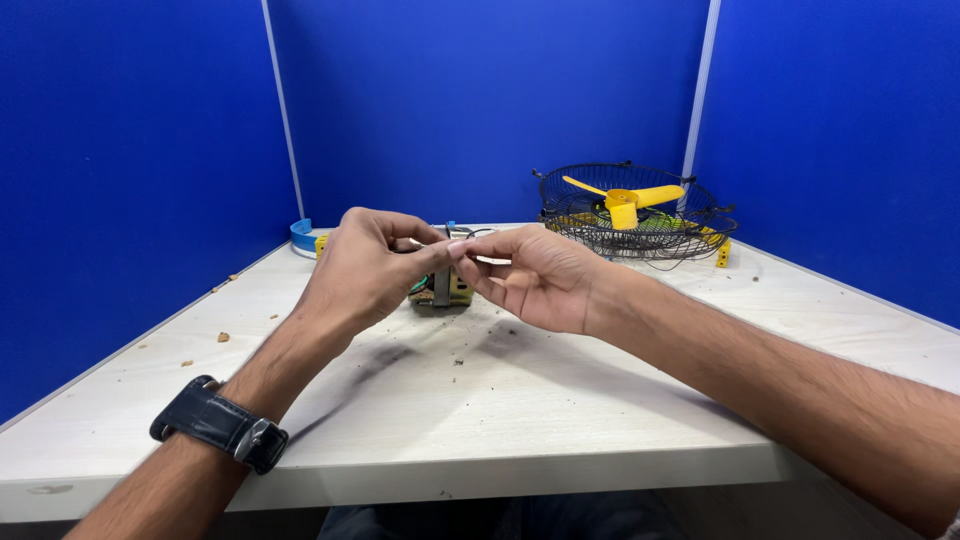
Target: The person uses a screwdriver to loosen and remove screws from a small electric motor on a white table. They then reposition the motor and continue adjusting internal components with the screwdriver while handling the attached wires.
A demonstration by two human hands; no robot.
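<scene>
My left hand (365, 265) and my right hand (530, 275) meet fingertip to fingertip above the table (480, 420), pinching something small between them; what it is cannot be made out. Just behind and below the fingers a small fan motor (445, 290) with a metal core, a yellow part and wires sits on the table, partly hidden by both hands. A dark watch is on my left wrist.
At the back right stand black wire fan guards (690, 232) with a yellow fan blade (625, 200) lying in them. A blue-and-white ring-shaped part (302, 238) lies at the back left. Small crumbs of debris dot the tabletop. Blue partition walls enclose the table.
</scene>
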